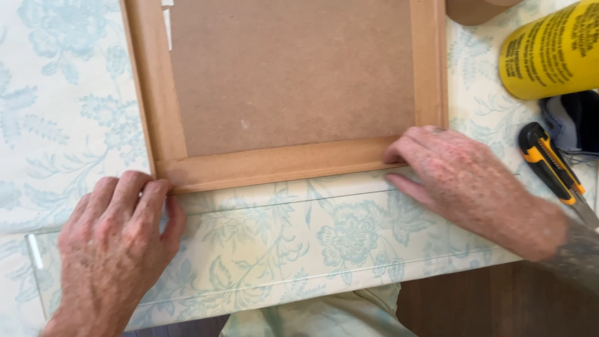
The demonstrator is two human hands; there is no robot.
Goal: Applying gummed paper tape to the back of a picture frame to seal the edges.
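Observation:
A brown fibreboard picture frame (pixel 281 163) lies back side up on a table with a pale floral cloth (pixel 62 106). A clear glass pane (pixel 312 243) lies flat just in front of the frame's near rail, its edges faintly visible over the cloth. My left hand (pixel 115 243) rests on the pane's left part, fingertips against the frame's near left corner. My right hand (pixel 458 181) lies at the frame's near right corner, fingertips touching the near rail, thumb on the pane. Neither hand grips anything.
A yellow cylindrical container (pixel 552 53) lies at the upper right. A yellow and black utility knife (pixel 552 168) sits right of my right hand, beside a dark cloth (pixel 577 122). A brown rounded object (pixel 477 9) shows at the top edge. The table's front edge runs along the bottom.

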